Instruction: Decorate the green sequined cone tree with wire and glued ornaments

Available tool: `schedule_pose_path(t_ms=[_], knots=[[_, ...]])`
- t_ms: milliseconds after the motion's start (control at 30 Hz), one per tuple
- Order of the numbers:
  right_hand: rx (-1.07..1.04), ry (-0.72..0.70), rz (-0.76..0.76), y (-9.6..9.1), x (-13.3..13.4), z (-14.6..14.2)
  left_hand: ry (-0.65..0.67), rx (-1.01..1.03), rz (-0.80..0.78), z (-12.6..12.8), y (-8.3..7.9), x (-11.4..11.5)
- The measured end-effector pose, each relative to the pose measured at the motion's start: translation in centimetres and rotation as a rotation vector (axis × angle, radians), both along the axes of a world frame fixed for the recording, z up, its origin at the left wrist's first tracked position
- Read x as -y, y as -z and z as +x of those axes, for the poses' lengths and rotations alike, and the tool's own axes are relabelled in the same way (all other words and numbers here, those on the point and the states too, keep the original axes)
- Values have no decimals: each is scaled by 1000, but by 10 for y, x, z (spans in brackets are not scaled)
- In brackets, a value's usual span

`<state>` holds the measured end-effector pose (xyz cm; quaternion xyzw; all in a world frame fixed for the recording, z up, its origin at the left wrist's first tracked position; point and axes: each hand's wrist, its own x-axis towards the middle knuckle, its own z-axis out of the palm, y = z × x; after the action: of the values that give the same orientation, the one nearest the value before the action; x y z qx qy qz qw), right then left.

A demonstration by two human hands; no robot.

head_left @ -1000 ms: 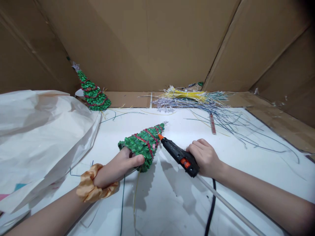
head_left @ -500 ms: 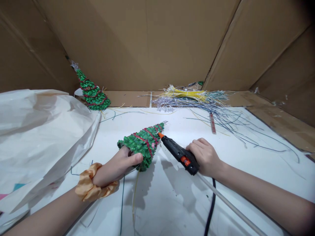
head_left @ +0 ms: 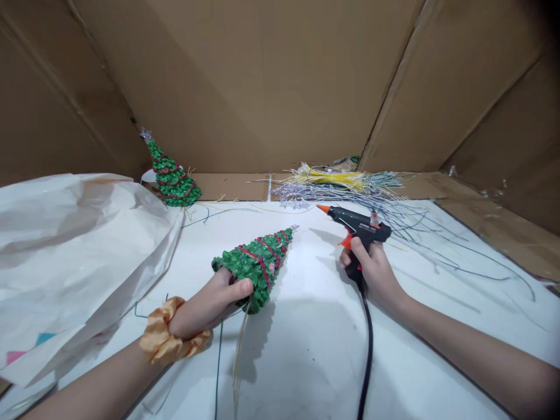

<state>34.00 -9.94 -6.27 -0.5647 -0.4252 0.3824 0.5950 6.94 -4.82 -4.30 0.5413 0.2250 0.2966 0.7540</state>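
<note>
My left hand (head_left: 214,300) grips the base of a small green glitter tree (head_left: 256,262) with red garlands, tipped so its point aims up and right. Thin wires hang from the tree's base toward me. My right hand (head_left: 371,271) is closed around the handle of a black glue gun (head_left: 356,224) with an orange nozzle and trigger. The gun stands upright to the right of the tree, nozzle pointing left and clear of the tree. Its black cord (head_left: 366,350) runs down toward me.
A second green tree (head_left: 172,178) with a silver star stands at the back left. A crumpled white bag (head_left: 74,251) fills the left side. A heap of yellow, silver and blue wires (head_left: 350,184) lies at the back. Cardboard walls (head_left: 262,87) enclose the white tabletop (head_left: 306,326).
My right hand has lifted the glue gun away from the tree, moved it right and turned it upright. The left hand still holds the tree in about the same place.
</note>
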Motion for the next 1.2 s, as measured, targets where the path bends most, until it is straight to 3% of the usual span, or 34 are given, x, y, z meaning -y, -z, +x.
schedule_pose_path(t_ms=[67, 167, 300, 600, 767, 1000, 1200], knots=[[-215, -71, -62, 2, -4, 3, 0, 5, -4, -1, 1, 0], [-315, -234, -173, 5, -7, 7, 10, 6, -13, -3, 3, -2], [-421, -365, -139, 7, -6, 7, 6, 1, -20, -5, 3, -2], [-396, -397, -82, 3, -3, 2, 8, -10, -65, -4, 3, -3], [-370, -337, -105, -2, -2, 1, -3, -2, -76, -4, 0, -2], [-204, -275, -124, 12, -7, 7, -27, 10, -82, -7, 3, -4], [-176, -185, -7, 19, -5, 3, -4, 23, -77, -6, 3, -6]])
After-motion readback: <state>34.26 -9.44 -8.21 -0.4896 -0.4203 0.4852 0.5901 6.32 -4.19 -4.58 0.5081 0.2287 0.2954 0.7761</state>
